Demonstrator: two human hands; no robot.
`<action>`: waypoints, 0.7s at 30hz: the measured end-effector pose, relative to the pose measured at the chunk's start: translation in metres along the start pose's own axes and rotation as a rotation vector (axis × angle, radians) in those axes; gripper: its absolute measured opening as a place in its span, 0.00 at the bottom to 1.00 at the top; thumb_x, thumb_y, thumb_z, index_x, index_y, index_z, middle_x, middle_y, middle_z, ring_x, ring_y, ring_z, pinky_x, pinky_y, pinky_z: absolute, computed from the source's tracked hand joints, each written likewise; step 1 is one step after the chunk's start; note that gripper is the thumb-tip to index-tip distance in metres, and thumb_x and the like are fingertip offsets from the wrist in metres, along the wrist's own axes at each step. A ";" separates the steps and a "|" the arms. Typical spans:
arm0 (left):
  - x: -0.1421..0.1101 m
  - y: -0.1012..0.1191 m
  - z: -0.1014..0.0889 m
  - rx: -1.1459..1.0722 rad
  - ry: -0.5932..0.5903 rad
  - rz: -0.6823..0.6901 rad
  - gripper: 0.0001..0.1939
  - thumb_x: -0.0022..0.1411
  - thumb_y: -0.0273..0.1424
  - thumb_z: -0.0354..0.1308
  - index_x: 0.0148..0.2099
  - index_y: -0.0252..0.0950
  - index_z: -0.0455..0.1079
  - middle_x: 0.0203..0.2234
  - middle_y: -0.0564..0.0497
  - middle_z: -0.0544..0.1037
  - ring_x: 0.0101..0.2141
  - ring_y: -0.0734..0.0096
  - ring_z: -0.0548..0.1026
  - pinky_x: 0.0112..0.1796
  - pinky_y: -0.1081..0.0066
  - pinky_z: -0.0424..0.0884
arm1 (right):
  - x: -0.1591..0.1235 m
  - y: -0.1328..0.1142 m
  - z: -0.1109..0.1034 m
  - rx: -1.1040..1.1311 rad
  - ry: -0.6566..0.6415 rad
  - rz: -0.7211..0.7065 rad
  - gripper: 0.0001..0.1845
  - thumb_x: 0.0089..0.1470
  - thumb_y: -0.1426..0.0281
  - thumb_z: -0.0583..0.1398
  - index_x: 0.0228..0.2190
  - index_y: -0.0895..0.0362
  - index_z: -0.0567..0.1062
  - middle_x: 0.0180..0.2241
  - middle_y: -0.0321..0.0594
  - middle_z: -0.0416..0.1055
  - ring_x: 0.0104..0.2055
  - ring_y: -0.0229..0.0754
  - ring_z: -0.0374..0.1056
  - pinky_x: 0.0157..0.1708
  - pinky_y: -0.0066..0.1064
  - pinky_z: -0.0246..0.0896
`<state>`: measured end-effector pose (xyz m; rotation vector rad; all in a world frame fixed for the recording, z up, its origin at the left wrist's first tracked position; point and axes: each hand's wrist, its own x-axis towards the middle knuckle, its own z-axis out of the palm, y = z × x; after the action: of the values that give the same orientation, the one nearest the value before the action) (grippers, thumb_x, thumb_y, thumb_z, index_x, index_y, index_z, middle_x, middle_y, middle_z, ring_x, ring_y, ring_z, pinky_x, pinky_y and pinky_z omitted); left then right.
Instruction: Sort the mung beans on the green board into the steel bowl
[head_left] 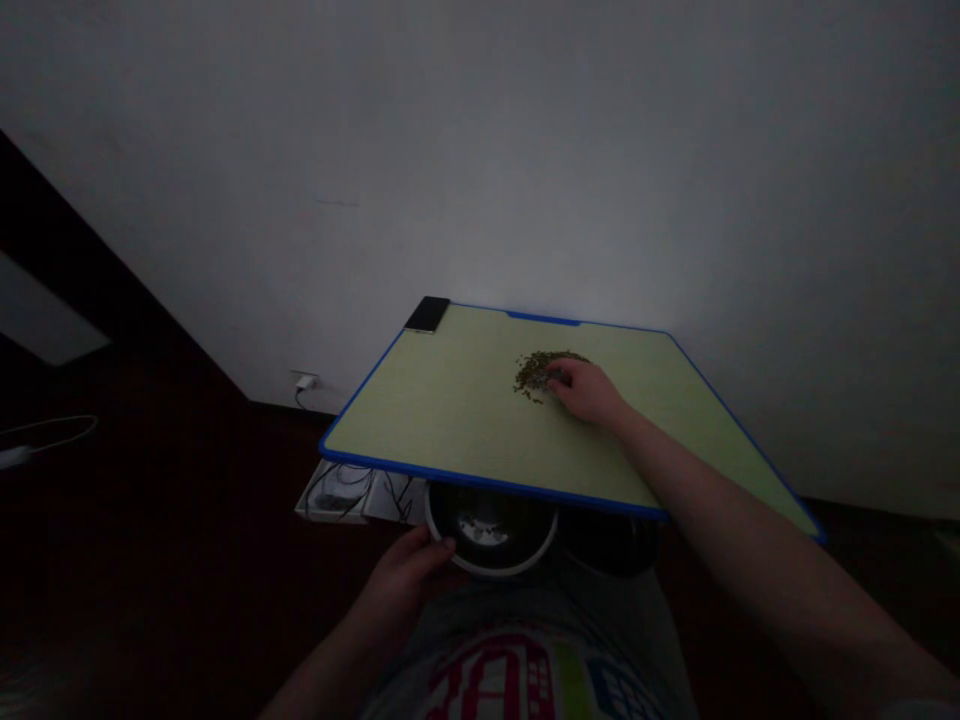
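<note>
On the pale yellow-green table top lies a loose pile of small greenish-brown grains or pods. My right hand reaches into the near right side of this pile with its fingers curled together. Something greyish shows at the fingertips, too small and dim to name. Below the table's front edge, my left hand grips the left rim of a round metal bowl. A few dark bits lie inside the bowl, whose far side is hidden under the table top.
A black phone lies at the table's far left corner. The blue table edge overhangs the bowl. White boxes with cables stand below on the left, near a plugged-in charger. Behind rises a white wall.
</note>
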<state>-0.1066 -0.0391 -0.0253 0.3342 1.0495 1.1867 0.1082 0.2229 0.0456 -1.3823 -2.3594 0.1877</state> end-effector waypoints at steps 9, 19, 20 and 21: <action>-0.001 -0.001 -0.002 0.012 -0.003 0.011 0.12 0.51 0.29 0.63 0.40 0.32 0.75 0.39 0.41 0.82 0.41 0.54 0.78 0.42 0.60 0.72 | 0.001 0.001 0.001 -0.003 0.005 -0.019 0.17 0.52 0.67 0.57 0.43 0.55 0.75 0.30 0.40 0.74 0.31 0.40 0.67 0.34 0.30 0.58; -0.002 0.004 0.002 -0.001 -0.004 -0.013 0.13 0.51 0.28 0.63 0.41 0.33 0.75 0.39 0.41 0.82 0.41 0.54 0.79 0.42 0.60 0.72 | 0.005 0.001 0.005 0.030 0.000 -0.040 0.17 0.52 0.66 0.57 0.44 0.55 0.75 0.30 0.39 0.74 0.31 0.40 0.67 0.34 0.30 0.59; -0.002 0.003 0.002 0.004 -0.013 -0.010 0.13 0.51 0.28 0.62 0.41 0.32 0.75 0.39 0.41 0.82 0.41 0.54 0.79 0.42 0.60 0.72 | 0.005 0.001 0.005 0.032 0.000 -0.040 0.17 0.52 0.66 0.57 0.44 0.55 0.75 0.30 0.39 0.74 0.31 0.40 0.67 0.34 0.30 0.59; -0.002 0.003 0.001 0.007 -0.020 -0.006 0.13 0.52 0.28 0.62 0.41 0.32 0.75 0.39 0.41 0.82 0.41 0.53 0.78 0.42 0.61 0.72 | 0.004 0.001 0.005 0.032 0.001 -0.039 0.17 0.52 0.66 0.57 0.44 0.55 0.75 0.30 0.39 0.74 0.31 0.40 0.67 0.34 0.30 0.59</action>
<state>-0.1075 -0.0390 -0.0215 0.3478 1.0367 1.1722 0.1051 0.2276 0.0421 -1.3207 -2.3701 0.2133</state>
